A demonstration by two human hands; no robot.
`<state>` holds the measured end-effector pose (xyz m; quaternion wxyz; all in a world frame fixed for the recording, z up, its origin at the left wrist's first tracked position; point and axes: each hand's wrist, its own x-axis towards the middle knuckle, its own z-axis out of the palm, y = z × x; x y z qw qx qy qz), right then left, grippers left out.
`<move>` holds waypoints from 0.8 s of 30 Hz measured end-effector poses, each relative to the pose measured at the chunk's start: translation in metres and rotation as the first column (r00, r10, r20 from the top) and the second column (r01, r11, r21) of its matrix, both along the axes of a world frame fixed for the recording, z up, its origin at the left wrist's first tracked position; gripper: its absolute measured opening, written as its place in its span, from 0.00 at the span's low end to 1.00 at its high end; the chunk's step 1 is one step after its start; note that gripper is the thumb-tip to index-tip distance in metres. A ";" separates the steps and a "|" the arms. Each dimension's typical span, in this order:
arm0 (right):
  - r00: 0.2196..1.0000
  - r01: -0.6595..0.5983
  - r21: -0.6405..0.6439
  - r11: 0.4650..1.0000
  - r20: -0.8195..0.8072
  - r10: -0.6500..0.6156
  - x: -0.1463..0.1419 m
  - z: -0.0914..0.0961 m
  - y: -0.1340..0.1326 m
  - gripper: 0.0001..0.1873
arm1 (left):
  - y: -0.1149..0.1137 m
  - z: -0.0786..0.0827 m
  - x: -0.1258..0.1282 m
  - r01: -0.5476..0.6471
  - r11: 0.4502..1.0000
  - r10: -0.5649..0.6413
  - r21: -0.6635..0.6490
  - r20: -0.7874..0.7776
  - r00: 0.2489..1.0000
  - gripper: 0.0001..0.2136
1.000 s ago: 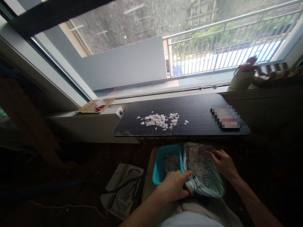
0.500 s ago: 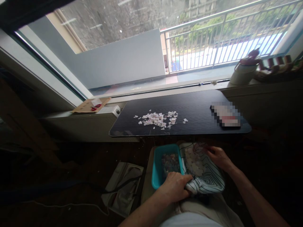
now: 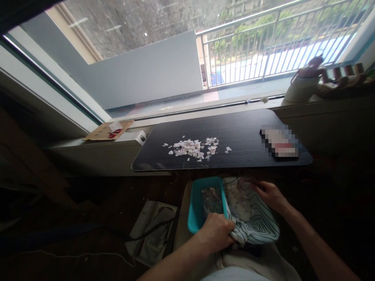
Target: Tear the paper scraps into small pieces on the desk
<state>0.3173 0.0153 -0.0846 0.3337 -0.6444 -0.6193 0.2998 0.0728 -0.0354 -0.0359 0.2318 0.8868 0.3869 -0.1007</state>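
Observation:
On my lap lies a white cloth with black line pattern (image 3: 258, 222), carrying a heap of small pale paper scraps (image 3: 238, 201). My left hand (image 3: 215, 232) is closed on the cloth's near left edge. My right hand (image 3: 271, 195) grips the cloth's far right edge. A teal plastic tub (image 3: 195, 210) stands against the cloth's left side, with more scraps inside it. A scatter of white and pinkish paper scraps (image 3: 195, 147) lies on the black table (image 3: 243, 130) in front of me.
A blurred flat object (image 3: 279, 142) lies at the table's right end. On the sill sit a white pot (image 3: 301, 88), a brown envelope with red scissors (image 3: 108, 132) and a white device (image 3: 131, 136). A grey bag (image 3: 152, 230) and cables lie on the dark floor at left.
Both hands kept hold of the cloth and tilted its left edge closer to the tub. The view shifted slightly, moving the table up and left.

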 end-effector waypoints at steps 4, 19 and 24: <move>0.998 -0.043 0.025 0.999 0.051 0.041 0.009 0.025 -0.008 0.17 | -0.005 0.022 -0.012 0.016 1.000 -0.016 0.007 0.041 0.999 0.07; 0.995 0.102 0.133 0.986 -0.025 -0.100 -0.004 0.095 0.072 0.19 | 0.008 0.048 -0.021 0.019 0.999 -0.025 0.040 0.152 0.988 0.10; 0.985 0.047 0.194 0.980 0.155 -0.077 -0.009 0.091 0.105 0.19 | 0.019 0.054 -0.026 -0.020 0.999 0.026 -0.041 0.165 0.986 0.08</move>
